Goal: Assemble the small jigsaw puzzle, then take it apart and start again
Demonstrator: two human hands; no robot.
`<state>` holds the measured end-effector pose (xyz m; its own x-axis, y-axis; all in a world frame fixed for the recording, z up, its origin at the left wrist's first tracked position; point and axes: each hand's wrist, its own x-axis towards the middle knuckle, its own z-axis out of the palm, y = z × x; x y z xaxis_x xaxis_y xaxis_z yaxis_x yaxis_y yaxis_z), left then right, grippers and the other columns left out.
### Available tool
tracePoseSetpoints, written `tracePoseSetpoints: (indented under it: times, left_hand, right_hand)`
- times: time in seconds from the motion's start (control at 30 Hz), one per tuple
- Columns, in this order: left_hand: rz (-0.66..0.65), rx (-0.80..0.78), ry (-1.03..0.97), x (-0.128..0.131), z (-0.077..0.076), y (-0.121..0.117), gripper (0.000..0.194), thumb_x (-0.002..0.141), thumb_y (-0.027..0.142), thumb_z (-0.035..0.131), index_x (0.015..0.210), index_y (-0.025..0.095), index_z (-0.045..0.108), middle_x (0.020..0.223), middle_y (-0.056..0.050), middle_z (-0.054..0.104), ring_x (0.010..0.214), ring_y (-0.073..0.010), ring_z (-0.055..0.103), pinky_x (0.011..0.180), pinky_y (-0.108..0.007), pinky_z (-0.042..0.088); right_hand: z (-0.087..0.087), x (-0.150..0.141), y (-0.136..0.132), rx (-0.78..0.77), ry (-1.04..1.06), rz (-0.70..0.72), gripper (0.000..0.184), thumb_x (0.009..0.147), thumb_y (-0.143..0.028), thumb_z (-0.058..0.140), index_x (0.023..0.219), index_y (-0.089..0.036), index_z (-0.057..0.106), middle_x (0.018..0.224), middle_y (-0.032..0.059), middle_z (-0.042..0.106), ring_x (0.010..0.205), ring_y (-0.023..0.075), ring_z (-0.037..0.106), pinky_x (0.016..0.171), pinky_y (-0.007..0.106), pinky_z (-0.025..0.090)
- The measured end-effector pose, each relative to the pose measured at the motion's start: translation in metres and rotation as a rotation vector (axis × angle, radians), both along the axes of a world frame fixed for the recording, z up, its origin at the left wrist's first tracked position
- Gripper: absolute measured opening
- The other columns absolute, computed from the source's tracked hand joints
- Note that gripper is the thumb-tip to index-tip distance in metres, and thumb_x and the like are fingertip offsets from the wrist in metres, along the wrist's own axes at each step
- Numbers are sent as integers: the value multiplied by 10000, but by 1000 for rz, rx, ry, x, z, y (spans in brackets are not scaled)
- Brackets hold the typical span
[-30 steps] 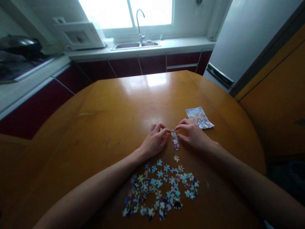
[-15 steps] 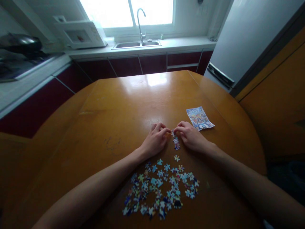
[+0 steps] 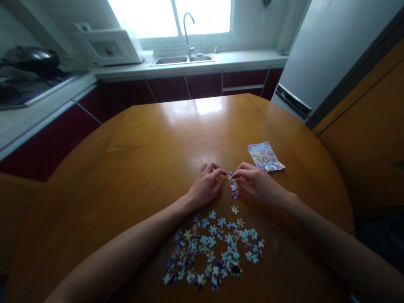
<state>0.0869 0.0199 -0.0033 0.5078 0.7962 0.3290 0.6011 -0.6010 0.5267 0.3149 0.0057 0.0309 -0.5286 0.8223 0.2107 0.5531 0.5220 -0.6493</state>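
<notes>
A narrow strip of joined jigsaw puzzle pieces [image 3: 234, 189] lies on the wooden table between my two hands, running away from me. My left hand [image 3: 206, 183] rests on the tabletop with its fingers curled, the index fingertip held at the left side of the strip's far end. On the other side, my right hand [image 3: 255, 181] has its index finger and thumb apart beside the strip's upper part, the index fingertip at its edge. A single loose puzzle piece [image 3: 235, 209] lies just below the strip. Nearer to me is a spread pile of loose puzzle pieces [image 3: 230, 239].
A printed picture sheet [image 3: 266, 156] lies beyond my right hand. The rounded wooden table [image 3: 176, 130] extends toward a counter with a sink [image 3: 172, 60] and a microwave [image 3: 110, 48]. A wok [image 3: 31, 59] sits on the stove at left; a refrigerator [image 3: 334, 54] stands at right.
My right hand's fingers closed in on the strip's far end, then drew back slightly and parted. My left hand stays in place. The loose pieces have not moved.
</notes>
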Motion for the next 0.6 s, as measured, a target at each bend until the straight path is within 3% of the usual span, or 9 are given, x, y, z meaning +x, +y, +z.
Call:
tracePoseSetpoints:
  times: [0.17, 0.6]
  left_hand:
    - [3, -6, -18, -1, 0, 1, 296, 863, 19, 548, 1055, 216, 656, 1066, -58, 549, 1072, -231, 465, 983, -432, 480]
    - [2, -16, -45, -1, 0, 1, 217, 896, 73, 553, 1010, 220, 664, 1035, -53, 559, 1050, -229, 478, 961, -434, 480]
  right_hand:
    - [0, 0, -6, -23, -81, 129, 183, 923, -113, 595, 998, -225, 718, 1010, 49, 649, 854, 146, 624, 779, 285, 499]
    - [16, 5, -11, -68, -164, 214, 176, 923, -112, 600, 954, -230, 727, 951, 32, 688, 805, 133, 626, 748, 265, 477]
